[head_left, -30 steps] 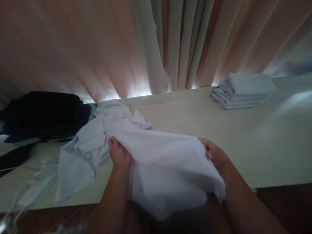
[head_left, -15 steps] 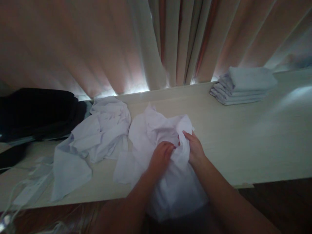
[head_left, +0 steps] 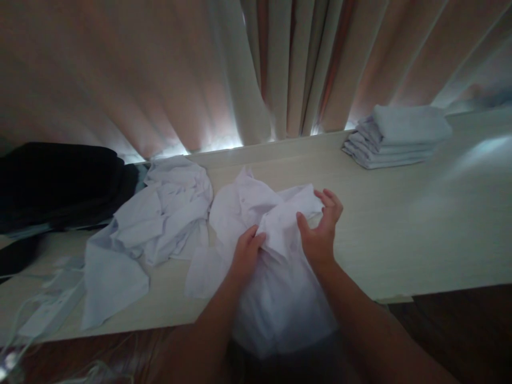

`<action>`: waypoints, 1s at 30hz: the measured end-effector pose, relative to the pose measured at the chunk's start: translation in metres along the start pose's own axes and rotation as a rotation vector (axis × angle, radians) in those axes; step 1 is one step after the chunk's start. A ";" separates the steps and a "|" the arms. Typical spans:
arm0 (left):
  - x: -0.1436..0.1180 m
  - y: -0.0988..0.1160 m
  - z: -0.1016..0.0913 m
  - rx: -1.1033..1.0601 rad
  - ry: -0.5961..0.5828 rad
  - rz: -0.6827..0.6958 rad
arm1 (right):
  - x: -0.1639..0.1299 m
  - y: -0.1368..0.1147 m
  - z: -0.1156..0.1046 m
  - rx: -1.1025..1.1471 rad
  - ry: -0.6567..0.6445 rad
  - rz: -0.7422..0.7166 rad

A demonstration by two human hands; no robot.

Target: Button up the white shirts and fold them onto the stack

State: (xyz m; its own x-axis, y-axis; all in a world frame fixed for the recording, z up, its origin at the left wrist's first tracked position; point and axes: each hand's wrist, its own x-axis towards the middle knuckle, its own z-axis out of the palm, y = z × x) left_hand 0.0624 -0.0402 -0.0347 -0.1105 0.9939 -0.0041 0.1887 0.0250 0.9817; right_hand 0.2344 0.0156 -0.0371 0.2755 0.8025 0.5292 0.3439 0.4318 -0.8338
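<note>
At the bench (head_left: pixel 400 229), the left hand's grip (head_left: pixel 246 253) pinches white cloth (head_left: pixel 280 282); the right hand's grip (head_left: pixel 322 234) gapes wide.

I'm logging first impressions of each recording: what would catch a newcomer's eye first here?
The loose white garment at the centre, pinched by the left hand, with the right hand spread open at its edge. Next, the stack of folded white cloth at upper right, and the black pile at far left.
</note>
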 end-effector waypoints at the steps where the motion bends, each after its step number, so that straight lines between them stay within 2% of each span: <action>1: 0.001 0.000 -0.004 -0.029 -0.003 -0.006 | -0.001 -0.007 -0.003 -0.020 -0.095 -0.143; 3: 0.003 0.002 -0.012 -0.060 -0.029 -0.005 | -0.006 -0.016 -0.005 -0.017 -0.350 -0.349; 5: 0.004 0.003 -0.017 -0.055 -0.052 0.023 | -0.012 -0.019 -0.001 -0.007 -0.573 -0.453; 7: 0.004 0.004 -0.019 -0.062 -0.033 0.037 | -0.018 -0.017 0.006 0.003 -0.656 -0.480; 10: 0.003 0.005 -0.016 -0.144 0.007 -0.005 | -0.024 -0.013 0.015 0.017 -0.601 -0.432; 15: 0.001 0.008 -0.008 -0.292 0.001 -0.023 | -0.026 -0.013 0.018 0.068 -0.487 -0.311; 21: -0.001 0.013 -0.007 -0.289 0.054 -0.025 | -0.026 -0.022 0.017 0.223 -0.480 -0.120; 26: 0.000 0.008 -0.009 -0.208 0.087 0.014 | -0.025 -0.022 0.016 0.279 -0.465 -0.114; 30: 0.001 0.004 -0.011 -0.139 0.107 0.046 | -0.024 -0.021 0.015 0.258 -0.502 -0.124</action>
State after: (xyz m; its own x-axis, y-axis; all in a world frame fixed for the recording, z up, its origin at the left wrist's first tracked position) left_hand 0.0521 -0.0403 -0.0286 -0.2094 0.9763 0.0548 0.0605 -0.0430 0.9972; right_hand 0.2076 -0.0063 -0.0348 -0.2347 0.8091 0.5388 0.0988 0.5713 -0.8148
